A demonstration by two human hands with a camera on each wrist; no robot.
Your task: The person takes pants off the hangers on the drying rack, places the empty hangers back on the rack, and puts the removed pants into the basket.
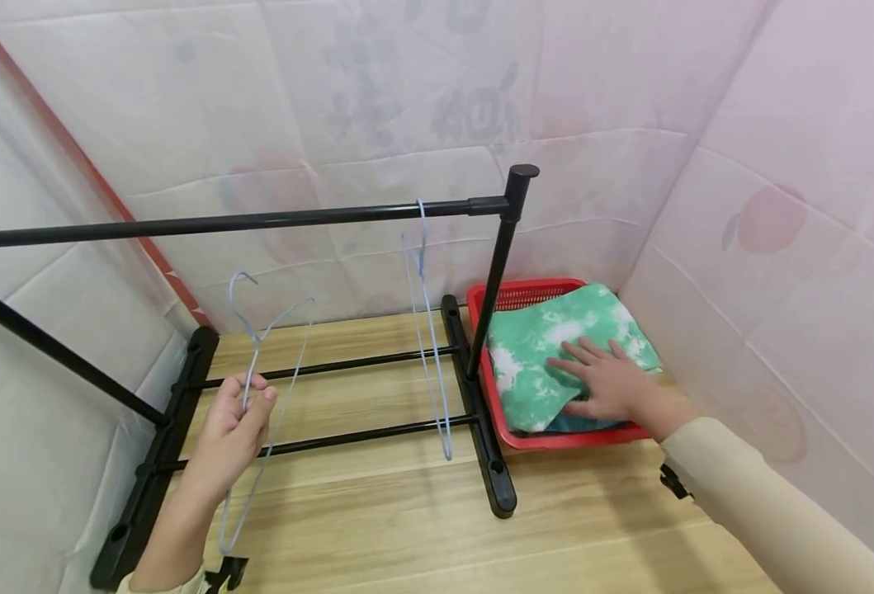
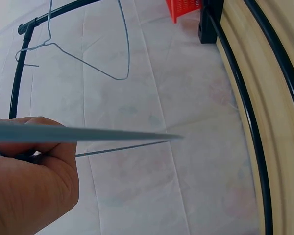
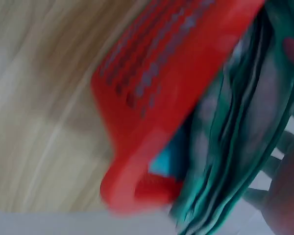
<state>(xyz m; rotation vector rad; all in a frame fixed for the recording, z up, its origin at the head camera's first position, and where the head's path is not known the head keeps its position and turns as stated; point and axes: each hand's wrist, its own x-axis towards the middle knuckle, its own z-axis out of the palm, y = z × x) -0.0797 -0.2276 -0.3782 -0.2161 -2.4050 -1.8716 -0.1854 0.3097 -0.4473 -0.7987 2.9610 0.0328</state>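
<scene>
My left hand (image 1: 232, 425) grips one side of a pale blue wire clothes hanger (image 1: 256, 337) between thumb and fingers, its hook pointing up below the rail. In the left wrist view the hanger's wire (image 2: 112, 133) crosses in front of that hand (image 2: 34, 191). On the right, my right hand (image 1: 607, 384) rests with fingers spread on a folded green and white tie-dye cloth (image 1: 529, 351). The cloth lies in a red plastic basket (image 1: 548, 441), over a dark blue fabric (image 1: 581, 423). Folded layers of the cloth (image 3: 230, 142) show blurred in the right wrist view.
A black garment rack (image 1: 258, 221) stands on the wooden surface (image 1: 377, 528), its foot (image 1: 499, 487) beside the basket. Another blue hanger (image 1: 435, 355) hangs from the rail's right end. Pale printed sheeting (image 1: 407, 74) rises behind and at both sides.
</scene>
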